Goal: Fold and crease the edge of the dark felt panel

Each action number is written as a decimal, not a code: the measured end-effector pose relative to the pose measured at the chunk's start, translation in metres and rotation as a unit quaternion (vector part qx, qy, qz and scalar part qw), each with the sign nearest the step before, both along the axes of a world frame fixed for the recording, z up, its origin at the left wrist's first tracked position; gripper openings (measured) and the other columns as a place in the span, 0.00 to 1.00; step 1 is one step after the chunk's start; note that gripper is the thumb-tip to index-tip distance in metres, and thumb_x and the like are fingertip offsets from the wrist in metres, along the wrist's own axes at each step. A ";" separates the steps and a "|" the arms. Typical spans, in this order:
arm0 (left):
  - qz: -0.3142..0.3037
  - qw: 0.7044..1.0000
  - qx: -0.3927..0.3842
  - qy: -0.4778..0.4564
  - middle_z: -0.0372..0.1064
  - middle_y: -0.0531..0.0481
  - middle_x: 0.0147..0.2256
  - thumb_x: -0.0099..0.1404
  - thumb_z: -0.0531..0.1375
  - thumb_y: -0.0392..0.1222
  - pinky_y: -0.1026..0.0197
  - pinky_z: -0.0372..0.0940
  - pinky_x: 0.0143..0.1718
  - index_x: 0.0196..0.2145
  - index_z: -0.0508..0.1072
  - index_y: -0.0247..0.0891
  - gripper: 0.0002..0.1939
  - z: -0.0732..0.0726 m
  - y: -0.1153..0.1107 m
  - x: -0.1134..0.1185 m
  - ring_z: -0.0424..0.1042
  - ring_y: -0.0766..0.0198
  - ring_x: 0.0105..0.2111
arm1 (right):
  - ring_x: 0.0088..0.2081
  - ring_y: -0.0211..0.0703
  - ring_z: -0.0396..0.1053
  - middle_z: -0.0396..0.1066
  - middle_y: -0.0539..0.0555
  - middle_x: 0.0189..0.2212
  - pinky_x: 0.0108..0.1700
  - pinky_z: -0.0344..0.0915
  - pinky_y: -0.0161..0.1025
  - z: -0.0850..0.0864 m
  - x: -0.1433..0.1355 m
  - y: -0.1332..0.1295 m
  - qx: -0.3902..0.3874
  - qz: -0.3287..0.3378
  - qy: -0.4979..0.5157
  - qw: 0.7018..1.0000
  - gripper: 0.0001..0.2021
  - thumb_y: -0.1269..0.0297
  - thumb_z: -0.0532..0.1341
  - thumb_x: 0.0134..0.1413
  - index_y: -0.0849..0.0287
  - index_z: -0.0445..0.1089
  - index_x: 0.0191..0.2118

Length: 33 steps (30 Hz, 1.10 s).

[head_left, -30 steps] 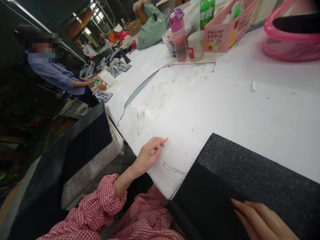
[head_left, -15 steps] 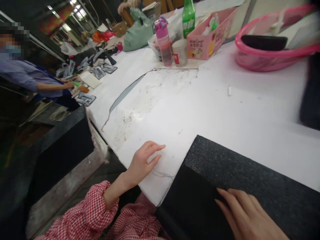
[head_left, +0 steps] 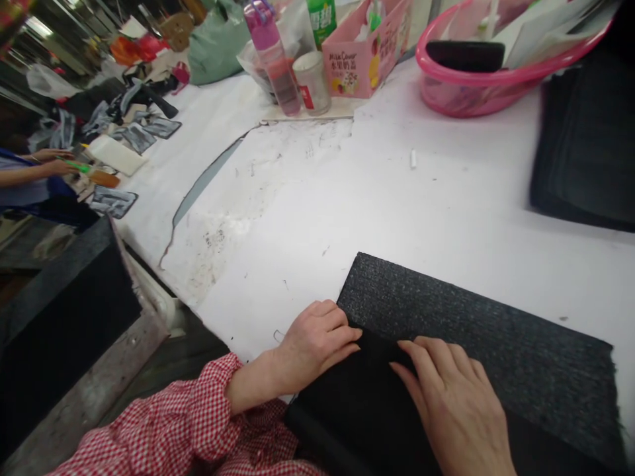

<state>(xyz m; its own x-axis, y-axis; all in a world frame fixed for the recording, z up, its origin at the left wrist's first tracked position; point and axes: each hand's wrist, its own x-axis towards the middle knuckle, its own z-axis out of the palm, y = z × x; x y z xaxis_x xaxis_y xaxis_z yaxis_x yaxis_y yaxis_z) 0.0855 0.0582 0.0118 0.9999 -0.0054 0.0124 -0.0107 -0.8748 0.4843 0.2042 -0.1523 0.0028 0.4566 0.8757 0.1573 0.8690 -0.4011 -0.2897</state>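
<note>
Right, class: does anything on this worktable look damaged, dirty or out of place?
Yes. The white table cover has a long curved tear exposing a darker layer, with black smudges beside it. The dark fabric under both hands is frayed at its right edge.

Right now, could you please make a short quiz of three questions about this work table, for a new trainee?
1. True or false: both hands rest on the dark fabric sheet.
2. Which container holds a flat black item? A) pink basin B) pink carton C) green bag
3. Fill in: the small white stick lies on the white table cover between the fabric sheet and the pink ____.

Key
1. True: the left hand lies at the sheet's near left edge, partly on the table cover, and the right hand lies flat on it.
2. A
3. basin
</note>
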 end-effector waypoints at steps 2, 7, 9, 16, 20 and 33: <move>0.000 1.000 -0.002 -0.002 0.66 0.48 0.33 0.70 0.56 0.42 0.56 0.59 0.40 0.43 0.73 0.36 0.09 -0.001 0.001 0.000 0.61 0.60 0.37 | 0.40 0.51 0.63 0.68 0.56 0.39 0.40 0.55 0.47 0.001 0.000 0.002 0.008 -0.006 0.011 1.000 0.08 0.69 0.59 0.60 0.60 0.67 0.46; 0.011 1.000 -0.010 -0.023 0.65 0.49 0.32 0.69 0.57 0.43 0.57 0.60 0.39 0.38 0.73 0.36 0.08 -0.001 -0.001 0.005 0.61 0.61 0.36 | 0.38 0.49 0.63 0.67 0.53 0.36 0.39 0.55 0.45 0.003 0.000 0.006 0.054 -0.022 0.052 0.997 0.04 0.69 0.57 0.62 0.57 0.68 0.40; 0.015 1.000 -0.006 -0.024 0.65 0.48 0.33 0.69 0.57 0.43 0.57 0.60 0.40 0.35 0.72 0.35 0.09 0.001 -0.002 0.009 0.61 0.61 0.37 | 0.39 0.49 0.63 0.67 0.53 0.37 0.40 0.55 0.45 0.004 0.000 0.006 0.066 -0.025 0.063 0.996 0.04 0.69 0.57 0.62 0.56 0.69 0.39; -0.020 0.999 0.025 -0.006 0.65 0.48 0.40 0.69 0.58 0.41 0.54 0.62 0.45 0.46 0.71 0.38 0.09 0.008 -0.001 0.020 0.61 0.58 0.43 | 0.42 0.49 0.64 0.70 0.52 0.40 0.44 0.55 0.46 0.001 -0.001 0.004 0.081 -0.021 0.060 0.995 0.04 0.68 0.57 0.63 0.56 0.69 0.40; -0.027 0.998 0.054 0.011 0.64 0.48 0.41 0.67 0.60 0.44 0.53 0.62 0.45 0.48 0.71 0.40 0.13 0.009 0.003 0.022 0.61 0.57 0.44 | 0.43 0.50 0.64 0.71 0.52 0.40 0.46 0.55 0.48 0.000 -0.003 0.001 0.086 -0.014 0.048 0.995 0.05 0.67 0.56 0.64 0.56 0.70 0.39; -0.098 0.988 0.090 -0.078 0.67 0.48 0.45 0.69 0.58 0.43 0.53 0.58 0.52 0.43 0.71 0.39 0.07 0.012 -0.007 0.028 0.60 0.56 0.51 | 0.50 0.45 0.64 0.73 0.50 0.44 0.55 0.54 0.48 -0.008 -0.006 -0.002 0.120 0.056 0.068 0.989 0.11 0.67 0.49 0.68 0.59 0.68 0.39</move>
